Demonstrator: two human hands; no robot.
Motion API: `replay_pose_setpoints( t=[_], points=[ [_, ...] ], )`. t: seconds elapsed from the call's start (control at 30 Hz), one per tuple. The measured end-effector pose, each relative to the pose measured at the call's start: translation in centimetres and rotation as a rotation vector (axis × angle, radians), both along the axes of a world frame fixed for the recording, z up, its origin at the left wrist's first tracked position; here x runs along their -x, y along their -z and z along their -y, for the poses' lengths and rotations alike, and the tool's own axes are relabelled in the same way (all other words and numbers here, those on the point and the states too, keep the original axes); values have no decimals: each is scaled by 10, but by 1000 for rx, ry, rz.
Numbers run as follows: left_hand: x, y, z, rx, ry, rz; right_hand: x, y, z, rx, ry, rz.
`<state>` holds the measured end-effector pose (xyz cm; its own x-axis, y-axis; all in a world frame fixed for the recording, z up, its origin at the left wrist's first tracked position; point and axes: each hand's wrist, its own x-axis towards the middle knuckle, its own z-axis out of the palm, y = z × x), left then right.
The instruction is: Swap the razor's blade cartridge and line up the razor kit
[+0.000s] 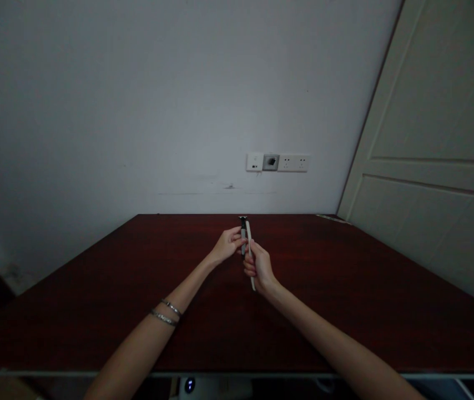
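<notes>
Over the middle of the table (203,322), my left hand (226,244) pinches a slim T-headed tool (243,236) that looks like a razor. Its handle is grey and black, and its narrow dark head points up and away from me. My right hand (261,266) is closed around a thin off-white stick (249,233), whose lower end pokes out below the fingers. Tool and stick stand upright side by side, very close together; whether they touch I cannot tell. Part of each handle is hidden by the fingers.
A pale wall (157,111) rises behind the table, with a row of sockets (287,163) on it. To the right stands a panelled light door (437,166). Below the table's front edge, a white device (216,388) with a small lit display shows.
</notes>
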<state>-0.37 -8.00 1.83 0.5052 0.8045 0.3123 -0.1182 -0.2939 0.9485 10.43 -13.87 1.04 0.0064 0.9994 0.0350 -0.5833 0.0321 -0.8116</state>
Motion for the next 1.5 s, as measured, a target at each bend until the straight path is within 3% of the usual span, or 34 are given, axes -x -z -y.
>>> replay_pose_setpoints(
  t=[0.33, 0.53, 0.83, 1.0, 1.2, 1.33, 1.5],
  points=[
    [0, 2, -3, 33, -4, 20, -2, 1, 2, 37, -64, -24],
    [0, 4, -3, 63, 0, 7, 0, -9, 0, -16, -10, -44],
    [1, 3, -2, 76, -20, 22, -1, -9, 0, 17, -9, -80],
    [1, 4, -3, 37, 2, 47, 2, -6, 2, 84, -86, -48],
    [0, 5, -3, 54, 36, 21, 1, -13, 0, 33, -50, -99],
    [0, 6, -3, 31, 19, 31, 2, -10, 3, 56, -84, -68],
    [0, 6, -4, 40, 8, -2, 4, -8, 3, 18, -15, -66]
  ],
)
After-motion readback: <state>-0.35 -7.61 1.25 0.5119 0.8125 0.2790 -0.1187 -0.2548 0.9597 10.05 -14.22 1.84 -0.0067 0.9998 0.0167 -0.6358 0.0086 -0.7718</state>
